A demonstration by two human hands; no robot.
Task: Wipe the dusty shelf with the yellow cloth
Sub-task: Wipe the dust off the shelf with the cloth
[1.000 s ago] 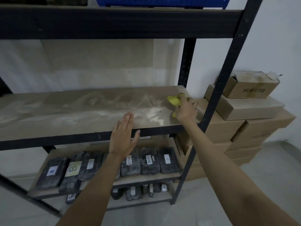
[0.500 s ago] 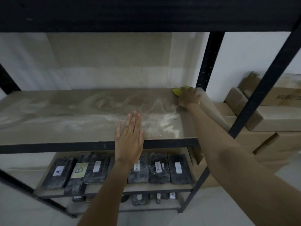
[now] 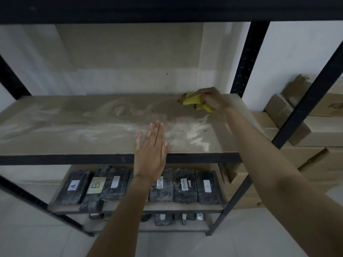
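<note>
The dusty shelf is a pale brown board in a black metal rack, streaked with white dust that is thickest near its front right. My right hand grips the crumpled yellow cloth and holds it down on the board at the back right corner. My left hand lies flat with straight fingers on the shelf's front edge, near the middle.
Black rack posts stand at the right, and a dark shelf spans overhead. The lower shelf holds several labelled dark packets. Stacked cardboard boxes sit to the right of the rack. Pale floor tiles lie below.
My right hand has carried the cloth from the shelf's right edge to the back right corner and then leftward. My view has moved closer. The left hand has stayed on the front edge.
</note>
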